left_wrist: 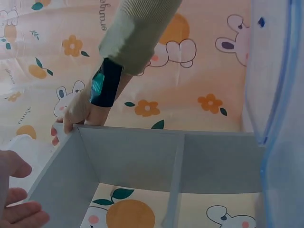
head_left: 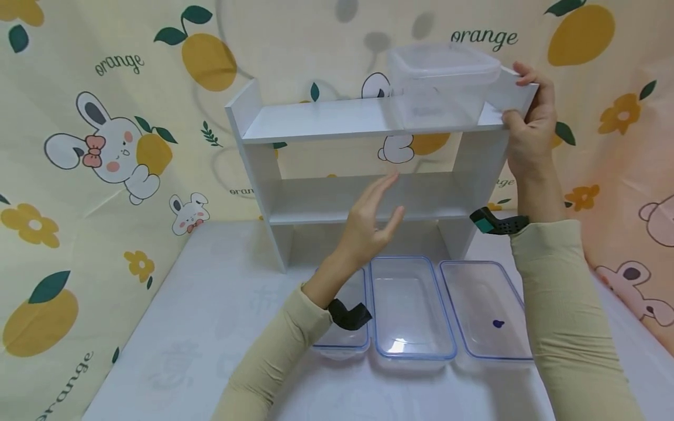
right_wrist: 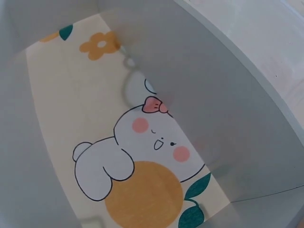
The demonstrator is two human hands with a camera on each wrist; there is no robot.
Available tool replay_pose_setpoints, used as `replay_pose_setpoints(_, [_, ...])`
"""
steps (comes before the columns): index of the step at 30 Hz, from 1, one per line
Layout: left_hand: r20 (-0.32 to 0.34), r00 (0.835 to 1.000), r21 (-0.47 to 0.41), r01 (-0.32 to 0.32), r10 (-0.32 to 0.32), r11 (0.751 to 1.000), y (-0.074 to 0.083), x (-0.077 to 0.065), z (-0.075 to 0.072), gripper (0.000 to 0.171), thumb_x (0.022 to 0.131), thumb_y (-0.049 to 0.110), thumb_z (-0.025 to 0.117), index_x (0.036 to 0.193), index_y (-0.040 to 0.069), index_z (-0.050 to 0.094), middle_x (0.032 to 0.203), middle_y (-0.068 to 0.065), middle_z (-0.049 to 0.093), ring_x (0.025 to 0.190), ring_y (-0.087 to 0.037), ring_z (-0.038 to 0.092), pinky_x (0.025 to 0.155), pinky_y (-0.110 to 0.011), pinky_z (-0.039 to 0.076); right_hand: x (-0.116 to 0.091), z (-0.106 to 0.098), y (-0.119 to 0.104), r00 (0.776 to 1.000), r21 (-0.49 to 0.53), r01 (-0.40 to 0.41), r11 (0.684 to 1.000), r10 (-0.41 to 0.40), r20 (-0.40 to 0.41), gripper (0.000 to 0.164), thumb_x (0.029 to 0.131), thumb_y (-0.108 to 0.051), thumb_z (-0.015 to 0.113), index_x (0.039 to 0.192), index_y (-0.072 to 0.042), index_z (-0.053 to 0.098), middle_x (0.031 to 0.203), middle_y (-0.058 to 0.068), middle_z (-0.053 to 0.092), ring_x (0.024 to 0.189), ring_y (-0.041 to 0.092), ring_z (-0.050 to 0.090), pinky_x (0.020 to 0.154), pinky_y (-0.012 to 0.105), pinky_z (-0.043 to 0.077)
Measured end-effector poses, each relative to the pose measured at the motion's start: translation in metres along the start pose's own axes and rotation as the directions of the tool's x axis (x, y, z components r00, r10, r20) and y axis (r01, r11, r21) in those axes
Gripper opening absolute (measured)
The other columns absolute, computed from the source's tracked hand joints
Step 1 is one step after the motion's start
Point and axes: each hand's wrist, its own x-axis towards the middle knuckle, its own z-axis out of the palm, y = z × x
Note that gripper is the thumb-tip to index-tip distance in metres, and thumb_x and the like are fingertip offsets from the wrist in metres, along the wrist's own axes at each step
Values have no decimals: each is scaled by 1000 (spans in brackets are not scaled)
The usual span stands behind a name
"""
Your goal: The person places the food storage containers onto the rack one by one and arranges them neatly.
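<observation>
A white shelf unit (head_left: 316, 126) with several levels stands against the patterned backdrop. My right hand (head_left: 534, 126) holds its upper right side panel, thumb on the front and fingers over the edge; the left wrist view shows this right hand (left_wrist: 81, 111) at the panel's corner. On the right end of the top shelf sits a clear lidded plastic container (head_left: 442, 88), beside that hand. My left hand (head_left: 371, 219) is raised in front of the middle shelf with fingers extended, holding nothing. The right wrist view looks into the shelf's grey inner panels (right_wrist: 228, 95), with the right hand out of sight.
Three clear containers with blue-edged lids stand in a row on the white table before the shelf: a left one (head_left: 342, 336), partly behind my left wrist, a middle one (head_left: 413, 304) and a right one (head_left: 484, 310) with a dark blue spot.
</observation>
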Motion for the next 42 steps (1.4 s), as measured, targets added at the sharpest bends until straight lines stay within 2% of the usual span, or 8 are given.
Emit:
replay_pose_setpoints(4, [7, 998, -89, 70, -70, 994, 0, -14, -5, 47, 92, 10, 59, 136, -3, 47, 140, -19, 53, 134, -27, 49, 116, -33, 39, 0, -1, -1, 1000, -11, 0, 1000, 0, 4, 47, 80, 25, 33, 106, -9, 51, 140, 2, 46, 127, 22, 42, 114, 32, 40])
replay_pose_setpoints(9, [37, 989, -220, 150, -146, 964, -1, -28, -14, 43, 92, 6, 58, 133, -4, 50, 134, -21, 57, 129, -29, 53, 111, -41, 44, 0, -1, -1, 1000, 14, 5, 1000, -6, 17, 46, 81, 25, 34, 106, -9, 51, 140, 3, 45, 127, 22, 41, 115, 32, 39])
replay_pose_setpoints(15, [133, 973, -240, 216, -188, 946, -1, -50, -23, 39, 94, 7, 56, 131, -4, 51, 134, -21, 57, 129, -29, 53, 110, -37, 45, -1, -1, 0, 1000, 24, 4, 1000, -5, 18, 46, 81, 26, 35, 106, -8, 52, 140, 3, 45, 127, 22, 41, 116, 31, 38])
replay_pose_setpoints(18, [180, 957, -250, 268, -227, 930, -3, -63, -25, 37, 94, 6, 56, 130, -4, 52, 133, -20, 59, 127, -30, 55, 108, -38, 46, -1, -2, 0, 1000, 10, 5, 1000, -5, 18, 46, 81, 26, 35, 106, -9, 52, 140, 3, 45, 128, 22, 41, 117, 32, 37])
replay_pose_setpoints(23, [242, 915, -323, 389, -322, 863, -7, -80, -29, 35, 95, 5, 54, 128, -5, 53, 132, -21, 59, 124, -34, 57, 106, -42, 48, 0, -2, 0, 1000, 7, 7, 1000, -7, 21, 45, 81, 25, 36, 106, -8, 53, 140, 3, 46, 128, 23, 41, 118, 33, 37])
replay_pose_setpoints(30, [225, 884, -349, 465, -409, 814, -14, -96, -36, 35, 95, 4, 54, 129, -5, 53, 131, -23, 59, 123, -36, 57, 106, -38, 48, -2, -1, 0, 1000, 39, 4, 999, -5, 24, 45, 81, 26, 36, 106, -8, 52, 139, 4, 46, 127, 23, 42, 117, 34, 37])
replay_pose_setpoints(39, [225, 834, -363, 552, -504, 751, -31, -117, -44, 37, 95, 3, 53, 130, -8, 50, 127, -28, 59, 119, -39, 58, 94, -12, 49, 1, 1, 1, 1000, 57, 8, 998, -9, 24, 46, 78, 25, 31, 104, -7, 52, 135, 4, 48, 122, 21, 42, 101, 29, 43])
replay_pose_setpoints(42, [209, 812, -362, 582, -545, 728, -36, -124, -47, 36, 95, 2, 52, 129, -9, 51, 125, -29, 60, 118, -40, 58, 91, -10, 49, 0, -1, 3, 999, 44, 25, 999, -26, 23, 46, 80, 26, 33, 105, -7, 53, 137, 4, 48, 123, 23, 43, 106, 30, 43])
